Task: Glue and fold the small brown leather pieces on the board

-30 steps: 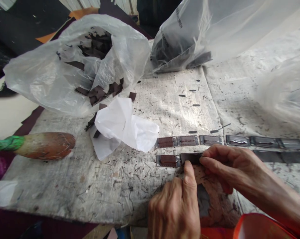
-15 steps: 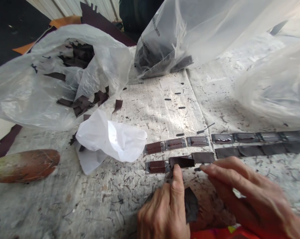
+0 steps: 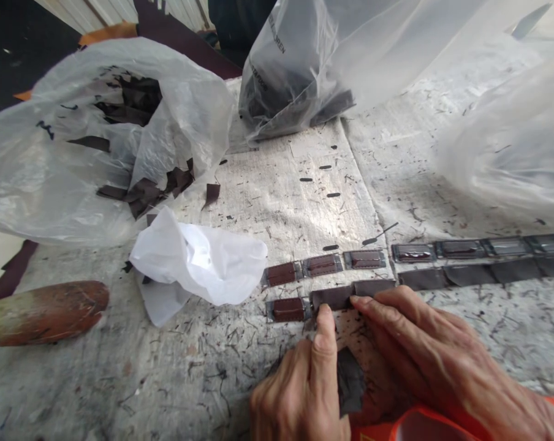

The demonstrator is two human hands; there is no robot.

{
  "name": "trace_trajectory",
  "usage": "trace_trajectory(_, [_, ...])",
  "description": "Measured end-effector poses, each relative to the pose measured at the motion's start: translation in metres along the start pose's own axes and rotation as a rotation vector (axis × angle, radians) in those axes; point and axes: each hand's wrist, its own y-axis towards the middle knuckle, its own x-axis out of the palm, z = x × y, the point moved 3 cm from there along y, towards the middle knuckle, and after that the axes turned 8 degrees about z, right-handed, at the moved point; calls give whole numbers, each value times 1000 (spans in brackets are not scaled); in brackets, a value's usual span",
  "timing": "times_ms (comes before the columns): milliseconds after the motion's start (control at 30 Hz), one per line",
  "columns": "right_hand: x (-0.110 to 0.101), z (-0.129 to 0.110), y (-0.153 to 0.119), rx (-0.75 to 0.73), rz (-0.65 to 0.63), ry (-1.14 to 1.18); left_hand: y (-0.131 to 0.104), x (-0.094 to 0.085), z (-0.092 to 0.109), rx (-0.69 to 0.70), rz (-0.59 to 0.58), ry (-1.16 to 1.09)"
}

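A flat dark brown leather-like patch [image 3: 333, 297] lies in the front row, second from its left end. The tip of my left index finger presses the patch's lower edge; the other fingers of my left hand [image 3: 299, 389] are curled closed, and what they hold, if anything, is hidden. Beside that hand shows a bunched dark piece [image 3: 349, 380], partly covered. My right hand [image 3: 424, 343] lies with fingers stretched out, the index fingertip at the patch's right corner. Left of the patch is a stitched brown leather piece [image 3: 288, 309] with a raised middle.
More stitched pieces [image 3: 364, 260] form a row behind. Crumpled white paper [image 3: 198, 263] lies to the left, near a worn reddish-brown handle-like object [image 3: 51, 312]. Clear bags [image 3: 189, 110] with dark scraps stand at the back. Thread bits litter the cloth-covered table [image 3: 166, 380].
The patch, tilted before with the stitched piece showing behind it, now lies flat. My right hand has moved left, its index fingertip onto the patch's corner. The view has shifted slightly.
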Motion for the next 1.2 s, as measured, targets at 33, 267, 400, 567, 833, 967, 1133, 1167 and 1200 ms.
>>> trace_trajectory(33, [0,0,1,13,-10,12,0,0,0,-1,-3,-9])
trace_trajectory(267, [1,2,-6,30,88,-93,-4,9,3,-35,89,-23])
trace_trajectory(400, [5,-1,-10,-168,15,-186,-8,14,5,-70,188,-54])
trace_trajectory(567, [13,3,-10,-215,-25,-241,-6,12,2,-89,155,-122])
trace_trajectory(833, [13,-7,7,-254,43,-309,0,2,1,-92,118,-154])
trace_trajectory(967, [8,-13,21,-326,-16,-344,3,0,1,-104,88,-189])
trace_trajectory(1133, [5,-18,28,-409,-41,-406,2,-18,-7,-215,109,-534])
trace_trajectory(1167, [5,-18,28,-387,-37,-404,1,-22,-10,-311,90,-630])
trace_trajectory(1200, [6,-17,28,-360,-34,-392,-1,-24,-11,-426,56,-725])
